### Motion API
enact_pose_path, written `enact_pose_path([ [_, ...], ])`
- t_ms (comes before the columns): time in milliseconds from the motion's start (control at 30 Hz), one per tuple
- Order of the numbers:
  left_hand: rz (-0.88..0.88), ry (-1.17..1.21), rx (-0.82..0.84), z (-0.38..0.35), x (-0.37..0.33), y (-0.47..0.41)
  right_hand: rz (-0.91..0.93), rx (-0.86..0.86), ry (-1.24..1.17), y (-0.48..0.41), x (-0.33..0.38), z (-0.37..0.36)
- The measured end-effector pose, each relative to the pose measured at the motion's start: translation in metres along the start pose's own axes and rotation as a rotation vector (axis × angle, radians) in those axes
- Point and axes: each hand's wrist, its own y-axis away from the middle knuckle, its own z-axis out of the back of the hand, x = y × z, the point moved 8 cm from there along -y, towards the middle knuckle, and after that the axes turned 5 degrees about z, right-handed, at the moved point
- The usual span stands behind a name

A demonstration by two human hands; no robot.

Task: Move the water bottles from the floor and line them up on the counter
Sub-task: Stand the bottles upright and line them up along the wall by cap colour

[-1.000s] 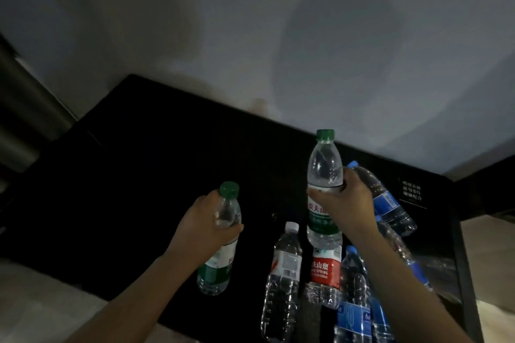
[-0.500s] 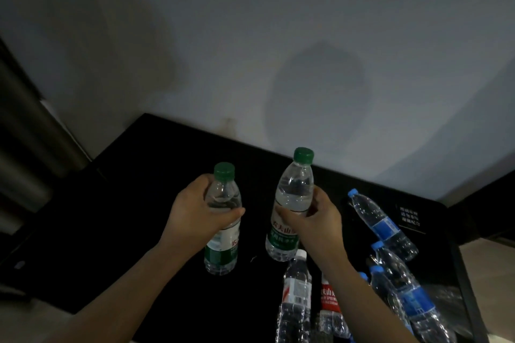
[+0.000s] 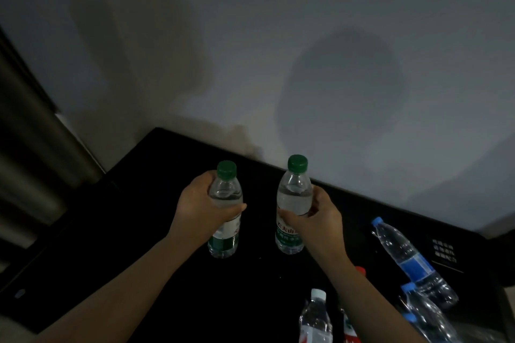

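Starting nearest us, a clear white-capped plastic bottle [image 3: 316, 315] and a clear blue-capped, blue-labelled bottle [image 3: 412, 259] rest loose on the black counter top [image 3: 139, 231], with our right forearm between them. We judge a careless elbow could send them rolling. Further out, our left hand [image 3: 203, 211] curls its fingers round one clear green-capped, green-labelled bottle [image 3: 224, 231], and our right hand [image 3: 317, 220] grips its twin [image 3: 292, 198]. Both are upright, apart, low over the counter. Whether their bases touch we cannot tell; releasing early could topple them toward the pale wall [image 3: 334, 36].
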Motion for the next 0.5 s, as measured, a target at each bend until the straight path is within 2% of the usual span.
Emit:
enact_pose_path([
  [500, -0.042, -0.013, 0.092, -0.017, 0.041, -0.156, -0.057, -0.145, 0.035, -0.095, -0.025, -0.068],
])
